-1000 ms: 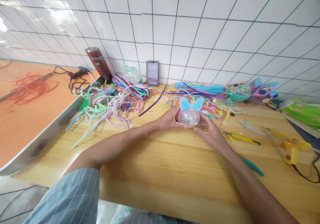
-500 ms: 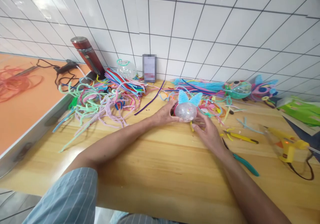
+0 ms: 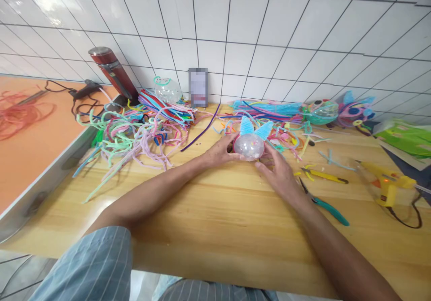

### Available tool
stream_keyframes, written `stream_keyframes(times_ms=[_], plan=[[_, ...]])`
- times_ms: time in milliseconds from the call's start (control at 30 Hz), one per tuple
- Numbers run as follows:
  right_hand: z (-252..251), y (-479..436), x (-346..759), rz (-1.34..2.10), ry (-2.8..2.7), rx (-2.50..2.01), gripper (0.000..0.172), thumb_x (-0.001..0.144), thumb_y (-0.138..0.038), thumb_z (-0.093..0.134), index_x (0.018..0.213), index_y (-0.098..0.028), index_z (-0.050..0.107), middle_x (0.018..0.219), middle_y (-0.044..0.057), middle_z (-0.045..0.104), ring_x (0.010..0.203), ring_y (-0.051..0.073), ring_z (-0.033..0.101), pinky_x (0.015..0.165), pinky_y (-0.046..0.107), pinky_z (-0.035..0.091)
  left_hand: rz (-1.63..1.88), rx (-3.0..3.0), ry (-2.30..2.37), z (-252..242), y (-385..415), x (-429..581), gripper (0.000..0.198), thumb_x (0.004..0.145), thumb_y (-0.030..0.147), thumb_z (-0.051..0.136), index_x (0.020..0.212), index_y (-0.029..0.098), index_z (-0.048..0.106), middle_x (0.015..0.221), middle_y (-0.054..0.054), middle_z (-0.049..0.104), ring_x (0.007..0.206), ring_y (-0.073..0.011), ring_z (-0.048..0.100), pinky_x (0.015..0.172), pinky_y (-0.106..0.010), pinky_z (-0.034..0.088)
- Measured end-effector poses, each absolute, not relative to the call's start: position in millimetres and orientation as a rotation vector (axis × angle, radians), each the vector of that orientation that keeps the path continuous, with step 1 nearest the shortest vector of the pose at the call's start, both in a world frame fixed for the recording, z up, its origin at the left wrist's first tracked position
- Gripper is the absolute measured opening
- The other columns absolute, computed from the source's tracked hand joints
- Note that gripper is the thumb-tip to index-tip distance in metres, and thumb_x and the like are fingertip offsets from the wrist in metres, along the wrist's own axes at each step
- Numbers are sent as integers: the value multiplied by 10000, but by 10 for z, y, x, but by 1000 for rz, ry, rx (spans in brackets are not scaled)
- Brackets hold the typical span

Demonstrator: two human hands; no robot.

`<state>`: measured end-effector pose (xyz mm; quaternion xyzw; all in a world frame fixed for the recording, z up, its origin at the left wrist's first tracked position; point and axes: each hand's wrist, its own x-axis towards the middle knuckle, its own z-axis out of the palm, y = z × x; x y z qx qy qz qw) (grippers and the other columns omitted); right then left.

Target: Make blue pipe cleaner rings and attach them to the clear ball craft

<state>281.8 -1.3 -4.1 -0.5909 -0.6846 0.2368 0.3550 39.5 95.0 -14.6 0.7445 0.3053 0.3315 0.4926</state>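
Clear round plastic ball (image 3: 249, 146) with pointed blue fuzzy ears (image 3: 247, 126) is over the pale wooden table (image 3: 215, 220), clasped by the left hand (image 3: 222, 152) at nine o'clock and cupped by the right hand (image 3: 279, 171) at four; teal-handled pliers (image 3: 332, 211) lie beyond, also at four.
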Motion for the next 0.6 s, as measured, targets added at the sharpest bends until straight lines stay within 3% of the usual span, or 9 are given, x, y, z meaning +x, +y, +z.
stream_keyframes(times_ms=[233, 600], plan=[[-64, 69, 2832, 608, -1760, -1573, 760, 932, -434, 655, 1632, -270, 409, 1503, 156, 626, 1278, 341, 669, 1064, 579, 552, 924, 1904, 762, -254, 994, 465, 1002, 753, 606, 848, 1567, 174, 455, 1538, -206, 556, 1423, -399, 516, 1199, -567, 420], [7, 36, 2843, 648, -1662, -1565, 759, 910, -441, 669, 1614, -280, 434, 1539, 149, 589, 1219, 315, 692, 972, 516, 608, 997, 1966, 850, -217, 886, 522, 984, 736, 597, 879, 1517, 150, 480, 1517, -227, 574, 1411, -413, 532, 1211, -561, 397]])
